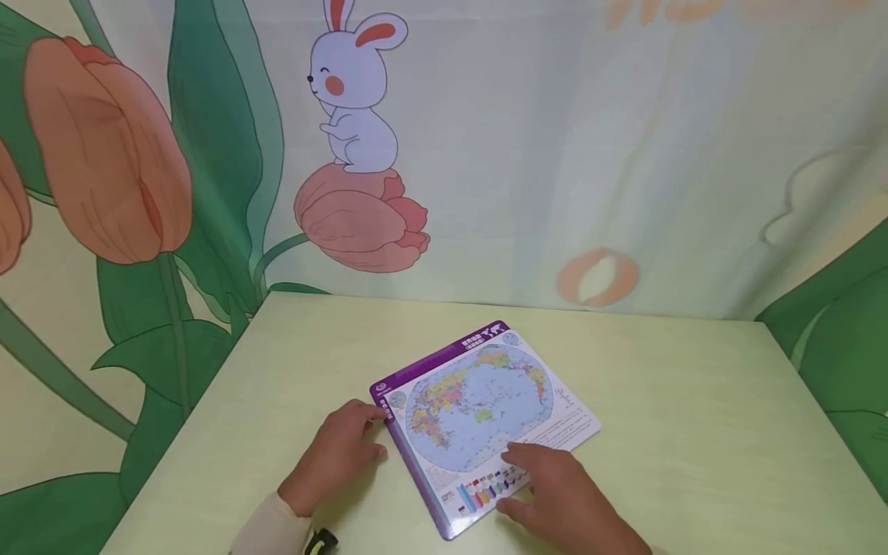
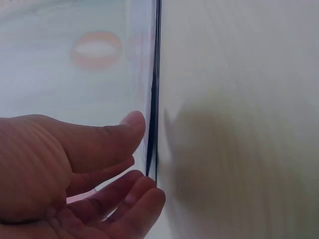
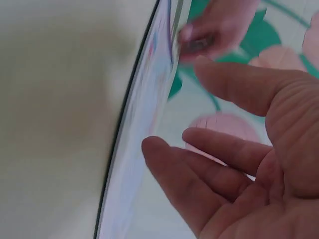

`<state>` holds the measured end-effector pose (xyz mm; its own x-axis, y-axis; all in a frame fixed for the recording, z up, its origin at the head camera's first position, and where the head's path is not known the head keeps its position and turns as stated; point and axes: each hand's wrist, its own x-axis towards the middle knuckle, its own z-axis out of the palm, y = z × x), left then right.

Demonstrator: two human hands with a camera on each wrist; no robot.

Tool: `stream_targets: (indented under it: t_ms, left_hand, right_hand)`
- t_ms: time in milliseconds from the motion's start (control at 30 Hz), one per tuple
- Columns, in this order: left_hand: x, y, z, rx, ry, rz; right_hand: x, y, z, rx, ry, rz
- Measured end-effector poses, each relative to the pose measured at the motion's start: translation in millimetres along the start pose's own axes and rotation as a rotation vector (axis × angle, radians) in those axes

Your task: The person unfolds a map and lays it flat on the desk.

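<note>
A flat world map board [image 1: 486, 416] with a purple border lies tilted at an angle on the table. At its left edge is my left hand [image 1: 340, 447], fingertips right at the purple border and thumb apart from the fingers. My right hand [image 1: 562, 493] is over the lower right part, its index fingertip overlapping the printed text and its thumb near the row of small flags. In the left wrist view the board's thin edge [image 2: 155, 64] runs beside the fingertips. The right wrist view shows spread, loosely bent fingers [image 3: 174, 174] beside the board, with nothing gripped.
The pale yellow-green table [image 1: 694, 416] extends around the board. Behind it hangs a cloth backdrop [image 1: 499, 154] printed with tulips and a white rabbit [image 1: 361, 100]. A dark band [image 1: 321, 541] shows at the left wrist, below a light sleeve [image 1: 274, 528].
</note>
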<state>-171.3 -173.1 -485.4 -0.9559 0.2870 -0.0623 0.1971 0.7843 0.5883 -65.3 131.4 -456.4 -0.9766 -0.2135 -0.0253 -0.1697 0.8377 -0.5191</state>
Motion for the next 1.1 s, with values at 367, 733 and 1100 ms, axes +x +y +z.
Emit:
stream_targets:
  t_ms: [367,733,1100]
  left_hand:
    - [45.6,-28.7,-15.8,-0.023,-0.028,-0.002]
    - [70.4,-35.2,-16.6,0.002,-0.107,0.098]
    - [74.5,-35.5,-13.6,0.064,-0.115,0.157]
  right_hand:
    - [5.6,-50.9,40.5,-0.050,-0.166,0.030]
    - [11.2,-60.5,64.9,-0.259,-0.127,-0.032]
    - [13.6,-65.1,69.0,-0.311,-0.090,-0.032]
